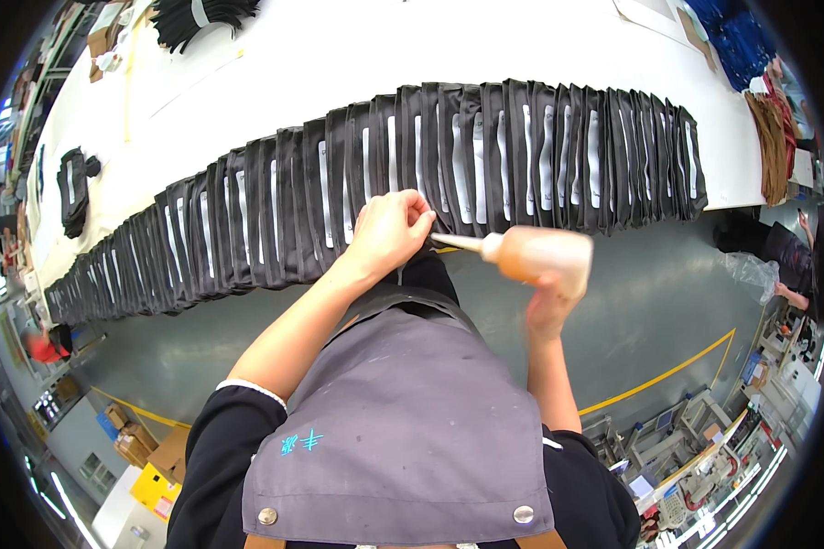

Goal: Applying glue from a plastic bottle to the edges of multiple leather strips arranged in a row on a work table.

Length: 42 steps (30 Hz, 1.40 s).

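Note:
A long row of overlapping black fabric pieces [288, 215], many with a pale strip, runs along the table's near edge. My left hand [389, 236] is at the middle of the row, thumb and fingers pinched on the near edge of one fabric piece. The pinched bit is mostly hidden by the fingers. In my right hand [556, 302] is a squeeze bottle [545, 254] with amber contents. It lies tilted on its side, and its long, pale pointed nozzle reaches left, close to my left fingertips. The bottle and right hand are slightly blurred.
On the white table [430, 41] lie a black fringed bundle [201, 18] at the back and a small black stack [75, 190] at left. Brown fabric [769, 146] hangs at the right end. Another person [787, 261] stands at far right beside clear plastic [753, 274].

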Tool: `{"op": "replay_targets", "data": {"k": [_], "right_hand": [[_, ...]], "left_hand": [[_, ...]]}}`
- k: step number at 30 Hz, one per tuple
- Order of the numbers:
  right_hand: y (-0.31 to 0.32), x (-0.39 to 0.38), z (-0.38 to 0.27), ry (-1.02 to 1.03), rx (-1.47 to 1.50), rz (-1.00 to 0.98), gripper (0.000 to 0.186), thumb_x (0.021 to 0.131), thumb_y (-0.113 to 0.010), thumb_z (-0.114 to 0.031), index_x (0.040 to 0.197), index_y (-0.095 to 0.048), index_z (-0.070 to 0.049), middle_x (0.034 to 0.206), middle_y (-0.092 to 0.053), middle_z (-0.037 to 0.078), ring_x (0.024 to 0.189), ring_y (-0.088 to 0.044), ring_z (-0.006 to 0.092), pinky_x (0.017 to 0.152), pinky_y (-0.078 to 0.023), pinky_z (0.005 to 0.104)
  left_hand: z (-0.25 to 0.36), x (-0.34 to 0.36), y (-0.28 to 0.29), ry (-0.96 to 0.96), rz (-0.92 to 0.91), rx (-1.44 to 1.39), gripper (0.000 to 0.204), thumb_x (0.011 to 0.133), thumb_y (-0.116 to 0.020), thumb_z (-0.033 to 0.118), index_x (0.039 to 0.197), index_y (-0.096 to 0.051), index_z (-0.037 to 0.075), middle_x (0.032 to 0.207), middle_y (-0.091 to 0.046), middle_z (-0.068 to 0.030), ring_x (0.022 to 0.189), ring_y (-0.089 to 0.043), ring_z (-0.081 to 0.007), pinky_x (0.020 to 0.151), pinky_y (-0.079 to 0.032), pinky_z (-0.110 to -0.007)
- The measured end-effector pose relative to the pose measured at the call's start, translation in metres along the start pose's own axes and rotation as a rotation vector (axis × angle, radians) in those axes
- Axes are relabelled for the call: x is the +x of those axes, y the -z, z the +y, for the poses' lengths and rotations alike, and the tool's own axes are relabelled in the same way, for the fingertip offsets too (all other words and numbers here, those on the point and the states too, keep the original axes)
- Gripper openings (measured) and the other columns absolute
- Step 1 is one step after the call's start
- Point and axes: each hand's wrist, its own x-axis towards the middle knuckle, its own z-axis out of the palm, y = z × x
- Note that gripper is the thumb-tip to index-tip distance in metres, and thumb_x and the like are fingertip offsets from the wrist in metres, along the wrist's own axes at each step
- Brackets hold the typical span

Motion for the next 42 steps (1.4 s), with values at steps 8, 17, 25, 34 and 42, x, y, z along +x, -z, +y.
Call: {"op": "replay_targets", "data": {"k": [8, 17, 25, 34, 42], "right_hand": [[-0.022, 0.126, 0.026, -0.161, 0.292, -0.03, 0.041, 0.089, -0.063, -0.03, 0.117, -0.054, -0.001, 0.107, -0.06, 0.007, 0.096, -0.06, 0.0153, 0.08, -0.053, 0.0295], [-0.089, 0.196, 0.05, -0.16, 0.113, -0.175, 0.043, 0.082, -0.072, -0.035, 0.108, -0.057, -0.004, 0.1, -0.06, 0.003, 0.09, -0.058, 0.0103, 0.072, -0.052, 0.0262], [-0.104, 0.211, 0.056, -0.178, 0.058, -0.22, 0.042, 0.082, -0.072, -0.034, 0.107, -0.058, -0.004, 0.096, -0.061, 0.003, 0.084, -0.059, 0.0099, 0.071, -0.052, 0.0252], [-0.104, 0.208, 0.053, -0.187, 0.013, -0.271, 0.04, 0.081, -0.073, -0.033, 0.105, -0.059, -0.004, 0.093, -0.062, 0.002, 0.082, -0.06, 0.01, 0.069, -0.053, 0.0253], [-0.097, 0.195, 0.048, -0.202, -0.013, -0.321, 0.041, 0.08, -0.074, -0.033, 0.104, -0.06, -0.003, 0.091, -0.063, 0.003, 0.08, -0.06, 0.0099, 0.067, -0.051, 0.0243]], "left_hand": [[-0.024, -0.03, -0.01, -0.156, 0.269, 0.351, 0.013, 0.077, -0.065, 0.018, 0.071, -0.065, 0.007, 0.074, -0.053, -0.006, 0.08, -0.051, -0.0239, 0.076, -0.037, -0.038], [-0.027, -0.034, -0.017, -0.113, 0.377, 0.358, 0.011, 0.077, -0.065, 0.017, 0.072, -0.065, 0.007, 0.076, -0.053, -0.0065, 0.082, -0.05, -0.0244, 0.075, -0.034, -0.037], [-0.031, -0.036, -0.019, -0.097, 0.384, 0.318, 0.01, 0.077, -0.065, 0.017, 0.073, -0.065, 0.008, 0.078, -0.053, -0.0064, 0.084, -0.05, -0.0241, 0.075, -0.033, -0.038], [-0.031, -0.036, -0.018, -0.113, 0.378, 0.296, 0.01, 0.078, -0.065, 0.017, 0.073, -0.064, 0.008, 0.078, -0.054, -0.0055, 0.084, -0.05, -0.0234, 0.076, -0.033, -0.037], [-0.032, -0.034, -0.02, -0.109, 0.375, 0.299, 0.01, 0.078, -0.064, 0.016, 0.073, -0.065, 0.008, 0.076, -0.053, -0.0046, 0.082, -0.05, -0.0228, 0.075, -0.033, -0.037]]}}
